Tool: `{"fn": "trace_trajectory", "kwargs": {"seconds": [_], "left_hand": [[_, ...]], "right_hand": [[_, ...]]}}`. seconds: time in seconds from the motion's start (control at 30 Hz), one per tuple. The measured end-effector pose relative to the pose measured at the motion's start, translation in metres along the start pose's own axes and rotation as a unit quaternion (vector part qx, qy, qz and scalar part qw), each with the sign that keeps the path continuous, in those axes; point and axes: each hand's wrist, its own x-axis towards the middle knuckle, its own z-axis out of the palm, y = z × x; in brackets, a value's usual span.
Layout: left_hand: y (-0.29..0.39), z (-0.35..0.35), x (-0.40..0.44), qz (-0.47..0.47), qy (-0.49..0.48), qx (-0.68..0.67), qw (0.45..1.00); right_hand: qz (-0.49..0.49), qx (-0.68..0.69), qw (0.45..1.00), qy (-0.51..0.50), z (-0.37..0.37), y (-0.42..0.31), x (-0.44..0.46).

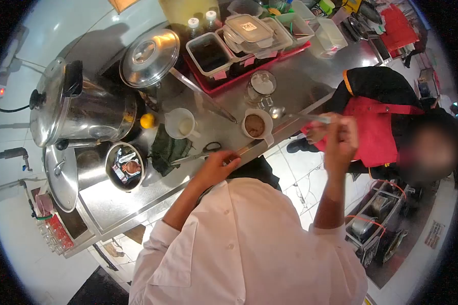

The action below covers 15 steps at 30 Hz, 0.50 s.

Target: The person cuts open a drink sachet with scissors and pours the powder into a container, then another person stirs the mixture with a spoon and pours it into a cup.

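Observation:
My right hand [339, 137] is raised at the right, its fingers closed on the handle of a metal spoon [300, 117]. The spoon's bowl points left, close to a white plastic measuring jug [266, 116] with brown contents. Behind that jug stands a clear glass mug [262, 83]. My left hand [218, 166] is at the counter's front edge, fingers loosely bent and apart from the thumb, with nothing visible in it. Near its fingertips lie scissors [211, 147]. Another white jug [179, 123] with pale contents stands beside a dark green cloth [166, 150].
A large steel pot [94, 104], a pan lid [150, 57], a bowl of packets [124, 166] and an orange fruit [147, 121] occupy the counter's left. Plastic containers fill a red tray [229, 84] behind. A person in a red apron [374, 129] is at the right.

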Motion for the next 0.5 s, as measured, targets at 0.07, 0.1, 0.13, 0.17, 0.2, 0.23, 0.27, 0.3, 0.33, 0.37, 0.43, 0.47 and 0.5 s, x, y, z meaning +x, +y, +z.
{"fn": "trace_trajectory", "kwargs": {"seconds": [0.07,0.1,0.13,0.17,0.2,0.23,0.27,0.3,0.33,0.37,0.43,0.47,0.5], "left_hand": [[0.012,0.005,0.014,-0.016,-0.082,0.024,0.996],[0.017,0.010,0.019,-0.035,-0.162,0.049,0.985],[0.014,0.018,0.026,-0.035,-0.161,0.048,0.985],[0.009,0.028,0.032,-0.019,-0.172,0.031,0.984],[0.003,0.037,0.037,-0.003,-0.182,0.015,0.983],[0.005,0.042,0.039,-0.003,-0.180,0.014,0.984],[0.008,0.046,0.040,0.014,-0.176,0.070,0.982],[0.012,0.050,0.042,0.030,-0.171,0.125,0.977],[0.018,0.053,0.042,0.029,-0.169,0.125,0.977],[0.024,0.055,0.044,-0.033,-0.194,0.048,0.979],[0.027,0.061,0.051,-0.096,-0.214,-0.029,0.972],[0.021,0.066,0.058,-0.141,-0.236,-0.123,0.954],[0.015,0.071,0.064,-0.184,-0.256,-0.216,0.924]], "right_hand": [[0.017,-0.043,0.998,-0.038,0.013,0.021,-0.016],[0.023,-0.058,0.997,-0.051,0.022,0.030,-0.022],[0.023,-0.057,0.996,-0.067,0.030,0.042,-0.026],[0.023,-0.057,0.996,-0.068,0.037,0.056,-0.029],[0.022,-0.056,0.995,-0.083,0.043,0.071,-0.032],[0.020,-0.056,0.993,-0.099,0.049,0.084,-0.033],[0.018,-0.055,0.993,-0.101,0.054,0.093,-0.033],[0.017,-0.057,0.992,-0.114,0.059,0.101,-0.034],[0.016,-0.059,0.990,-0.126,0.063,0.105,-0.035],[0.015,-0.058,0.990,-0.128,0.068,0.108,-0.035],[0.028,-0.016,0.988,-0.151,0.076,0.113,-0.036],[0.054,0.025,0.988,-0.145,0.082,0.112,-0.038],[0.053,0.026,0.987,-0.147,0.087,0.112,-0.038]]}}
